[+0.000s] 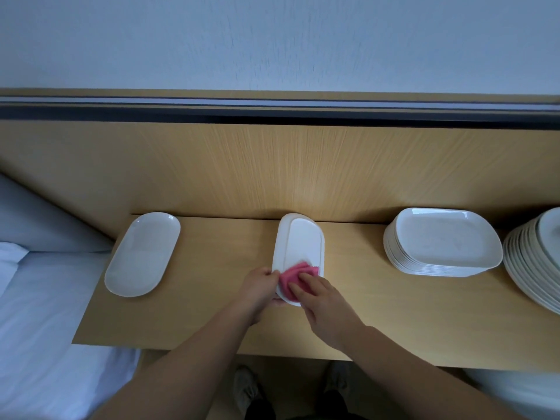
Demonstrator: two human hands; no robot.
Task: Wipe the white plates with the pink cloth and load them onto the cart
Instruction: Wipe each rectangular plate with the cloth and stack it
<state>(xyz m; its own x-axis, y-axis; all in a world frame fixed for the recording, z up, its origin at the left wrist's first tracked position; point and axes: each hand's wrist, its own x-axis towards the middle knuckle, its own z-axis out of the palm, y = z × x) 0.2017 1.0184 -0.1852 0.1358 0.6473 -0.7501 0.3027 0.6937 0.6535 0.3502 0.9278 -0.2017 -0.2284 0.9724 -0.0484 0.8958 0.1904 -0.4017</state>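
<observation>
Pressing the pink cloth onto the near end of a white plate at tabletop ctr, the right hand lays its fingers flat on it. The left hand grips the plate's near-left rim, thumb seemingly on top. A second oval plate lies well left. A squarish stack and a round stack sit to the right.

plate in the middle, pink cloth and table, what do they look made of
Middle plate: likely glazed ceramic or porcelain, though melamine can't be ruled out; smooth, glossy white with soft reflections.
Pink cloth: soft textile, maybe microfibre; matte, bunched in folds.
Table: wood-look laminate or veneer; pale, matte, with faint straight grain.
</observation>
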